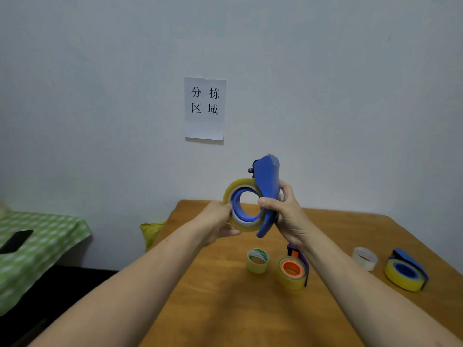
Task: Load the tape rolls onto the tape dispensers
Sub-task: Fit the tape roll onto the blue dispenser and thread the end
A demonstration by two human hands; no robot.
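I hold a blue tape dispenser (267,181) upright above the wooden table (225,296); my right hand (285,211) grips its handle. A yellowish clear tape roll (234,190) sits around the dispenser's blue hub, and my left hand (217,221) pinches the roll's left and lower edge. On the table lie a small loose roll with a green-striped core (257,261), a purple dispenser carrying a roll on an orange hub (292,271), a clear loose roll (364,258), and at the far right a blue dispenser with a yellow roll (406,274).
A paper sign with black characters (205,108) hangs on the grey wall. To the left stands a surface with a green patterned cloth (37,246) and a black phone (16,240) on it. A yellow bag (150,231) pokes out behind the table's left edge.
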